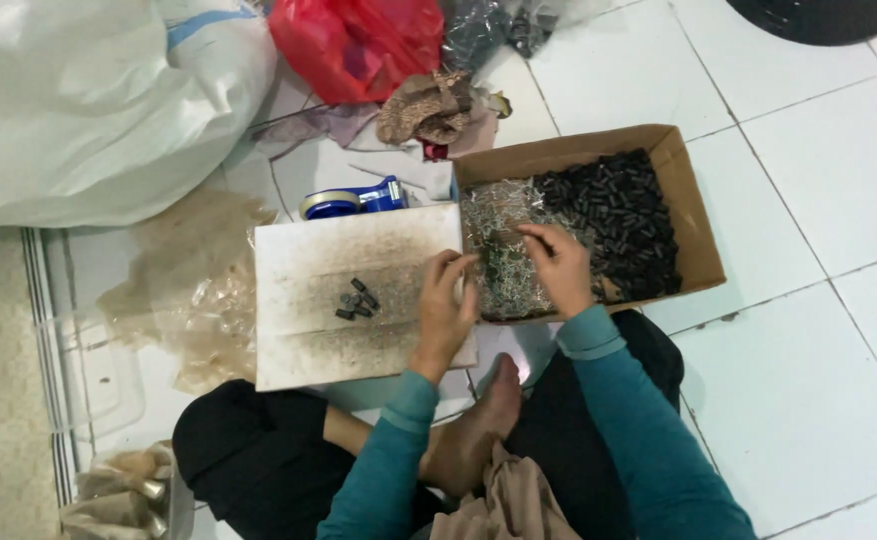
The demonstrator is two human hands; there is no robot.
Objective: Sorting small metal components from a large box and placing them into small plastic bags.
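A single head-worn camera looks steeply down from above the seated person, close over the lap, facing forward across the white board point(363, 295) and cardboard box point(588, 220) on the tiled floor point(808, 330), bags along the top edge

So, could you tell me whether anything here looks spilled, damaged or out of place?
Nothing looks spilled. The white board is smudged brown, with a few black pieces lying on it. The cardboard box keeps its black pieces and silvery bits in separate heaps. Both hands work at the silvery heap.
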